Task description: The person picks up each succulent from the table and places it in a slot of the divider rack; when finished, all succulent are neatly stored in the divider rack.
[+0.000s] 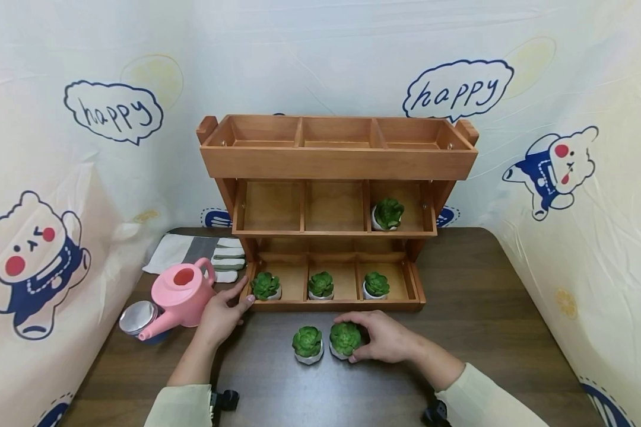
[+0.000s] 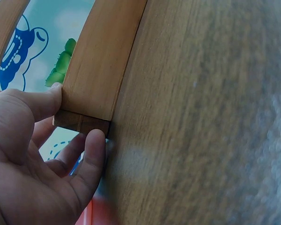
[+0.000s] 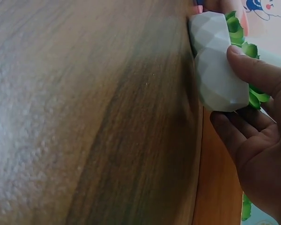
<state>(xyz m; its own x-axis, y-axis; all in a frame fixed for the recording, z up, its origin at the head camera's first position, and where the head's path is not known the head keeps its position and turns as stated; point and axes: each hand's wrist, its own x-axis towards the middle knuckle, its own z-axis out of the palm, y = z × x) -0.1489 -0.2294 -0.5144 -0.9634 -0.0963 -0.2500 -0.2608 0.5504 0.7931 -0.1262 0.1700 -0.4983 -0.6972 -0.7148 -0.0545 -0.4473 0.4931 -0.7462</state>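
Observation:
My right hand [image 1: 387,337] grips a small potted succulent [image 1: 345,339] on the table in front of the shelf. In the right wrist view the thumb lies on its white faceted pot [image 3: 220,82], with fingers round the far side. Just left of it stands a second potted succulent [image 1: 307,344]. At the lower left corner of the three-tier wooden shelf [image 1: 339,164], my left hand [image 1: 221,314] holds the frame. Its thumb rests on the wooden front board [image 2: 91,70], and other fingers curl by the board's end.
Three potted succulents, including the middle one [image 1: 320,285], sit in the bottom tier. Another succulent [image 1: 387,213] occupies the middle tier's right compartment. Left of the shelf are a pink watering can [image 1: 181,293], a metal-topped container [image 1: 137,317] and folded gloves [image 1: 176,252].

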